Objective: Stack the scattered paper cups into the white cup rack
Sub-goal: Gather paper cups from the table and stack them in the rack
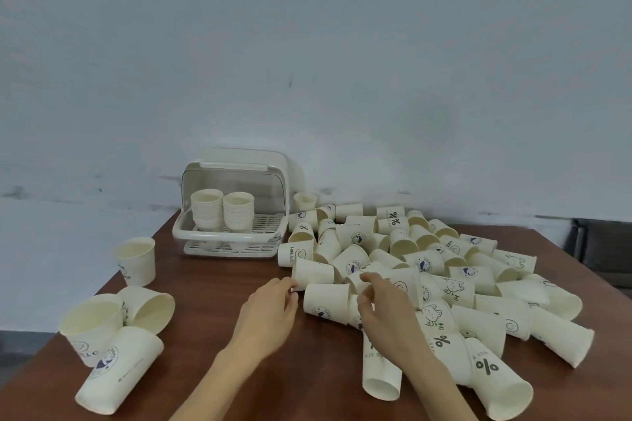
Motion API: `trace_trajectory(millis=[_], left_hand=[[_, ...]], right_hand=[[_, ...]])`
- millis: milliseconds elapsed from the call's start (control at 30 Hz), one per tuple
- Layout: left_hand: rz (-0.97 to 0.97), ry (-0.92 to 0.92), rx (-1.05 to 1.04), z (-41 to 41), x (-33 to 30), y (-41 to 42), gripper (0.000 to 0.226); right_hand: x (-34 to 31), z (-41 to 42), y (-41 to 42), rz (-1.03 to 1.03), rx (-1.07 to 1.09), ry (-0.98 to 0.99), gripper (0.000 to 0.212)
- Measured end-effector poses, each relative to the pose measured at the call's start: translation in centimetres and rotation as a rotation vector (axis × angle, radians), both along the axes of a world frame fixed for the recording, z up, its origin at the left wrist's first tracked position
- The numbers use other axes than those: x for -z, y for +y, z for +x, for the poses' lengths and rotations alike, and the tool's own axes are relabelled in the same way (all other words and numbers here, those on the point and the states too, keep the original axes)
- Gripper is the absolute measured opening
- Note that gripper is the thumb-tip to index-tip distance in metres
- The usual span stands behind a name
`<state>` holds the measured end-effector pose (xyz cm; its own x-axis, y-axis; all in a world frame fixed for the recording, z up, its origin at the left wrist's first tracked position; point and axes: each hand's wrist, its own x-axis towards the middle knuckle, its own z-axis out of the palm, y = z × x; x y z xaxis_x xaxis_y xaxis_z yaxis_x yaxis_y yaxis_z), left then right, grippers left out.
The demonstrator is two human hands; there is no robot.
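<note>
Right hand (383, 304) reaches into the near edge of the cup pile (427, 270), fingers curled over a lying cup (359, 280); whether the grip actually closes on it, cannot tell. Left hand (270, 311) just left of the pile, fingers relaxed and part-open, tips touching or nearly touching the rim of a side-lying cup (313, 272), holding nothing. Between the two hands lies another tipped cup (326, 302) with a blue round logo.

Pile is dozens of cream paper cups, mostly on their sides, spread right of the hands across the brown wooden counter (219, 287). Readable print: "HELLO" with a smiley on one cup (295, 253) at the pile's left edge, "%" with "NICE DAY" on several, "HI" with a bear drawing (432, 316) just right of the right hand.

White cup rack (236, 205) sits behind the pile's left edge, against the wall, clear lid raised, two nested stacks (222, 210) of upright cups inside on the slotted tray.

Far left of the pile: one upright cup (136, 260), and nearer a cluster of three cups (116, 335), one reading "HELLO".
</note>
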<state>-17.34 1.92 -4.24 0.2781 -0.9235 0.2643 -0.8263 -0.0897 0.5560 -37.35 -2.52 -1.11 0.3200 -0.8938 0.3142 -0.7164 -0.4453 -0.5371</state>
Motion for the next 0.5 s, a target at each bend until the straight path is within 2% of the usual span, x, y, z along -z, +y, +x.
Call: trace_trajectory(millis=[300, 500], left_hand=[[0.207, 0.244, -0.195, -0.2, 0.6, -6.0, 0.039], [0.237, 0.366, -0.272, -0.2, 1.1, -8.6, 0.022]], right_hand=[[1.4, 0.9, -0.4, 0.01, -0.006, -0.001, 0.037], [1.5, 0.4, -0.8, 0.018, -0.022, -0.014, 0.036]])
